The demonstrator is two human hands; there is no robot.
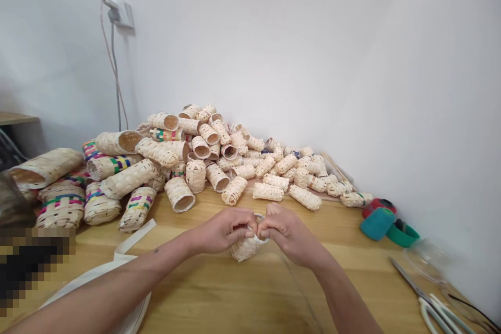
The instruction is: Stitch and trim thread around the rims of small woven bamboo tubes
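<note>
Hands [255, 227] pinching rim | woven basket [247, 248]: small, pale, cylindrical, white-edged mouth | on wooden table [203, 287]

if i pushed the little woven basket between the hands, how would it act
The woven basket is likely light, being thin strips around a hollow. Its rounded side could let it roll, and the thin weave may flex if squeezed.

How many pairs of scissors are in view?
1. The scissors lie on the table at the right, blades pointing away from the person, white handles near the picture's bottom edge. Others could be hidden behind the woven pile.
</note>
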